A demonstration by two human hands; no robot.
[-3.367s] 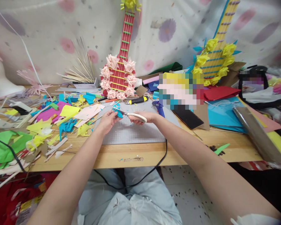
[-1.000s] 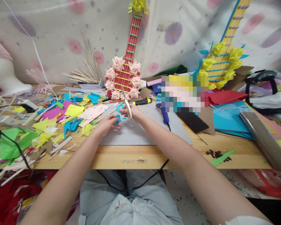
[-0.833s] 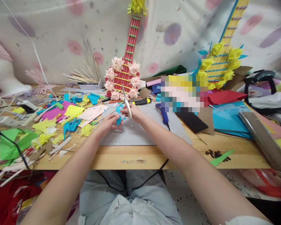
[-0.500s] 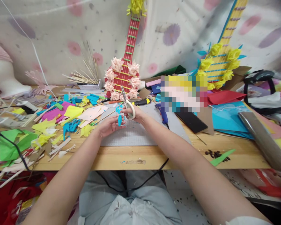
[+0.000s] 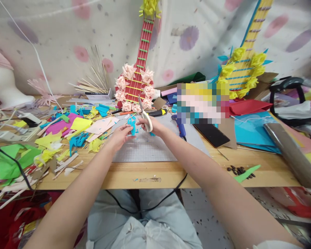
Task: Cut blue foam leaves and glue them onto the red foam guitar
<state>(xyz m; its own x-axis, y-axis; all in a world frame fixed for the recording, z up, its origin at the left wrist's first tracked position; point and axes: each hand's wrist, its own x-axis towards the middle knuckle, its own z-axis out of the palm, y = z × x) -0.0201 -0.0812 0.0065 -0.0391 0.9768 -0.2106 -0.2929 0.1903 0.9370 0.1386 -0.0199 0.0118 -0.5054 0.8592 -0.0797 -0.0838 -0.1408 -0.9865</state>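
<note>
My left hand (image 5: 121, 136) pinches a small blue paper piece (image 5: 133, 129) between thumb and fingers, above the grey cutting mat (image 5: 155, 150). My right hand (image 5: 153, 127) is closed around the white-handled scissors (image 5: 147, 120), whose blades point up and away from me. The two hands are close together but apart. More blue scraps lie on the mat around and behind the fingers; which of them touch the held piece I cannot tell. Behind the scissors stands a red paper guitar (image 5: 136, 84) edged with pale pink paper roses.
Coloured paper scraps (image 5: 80, 123) cover the table's left side. A blue glue gun (image 5: 180, 125), a black phone (image 5: 211, 132) and blue sheets (image 5: 254, 129) lie to the right. Dark seeds (image 5: 239, 171) sit near the front edge. A yellow paper guitar (image 5: 245, 72) leans at the back right.
My left hand has turned from palm-up with loose fingers to a pinch on the blue piece. The scissors have shifted slightly right and toward me with my right hand.
</note>
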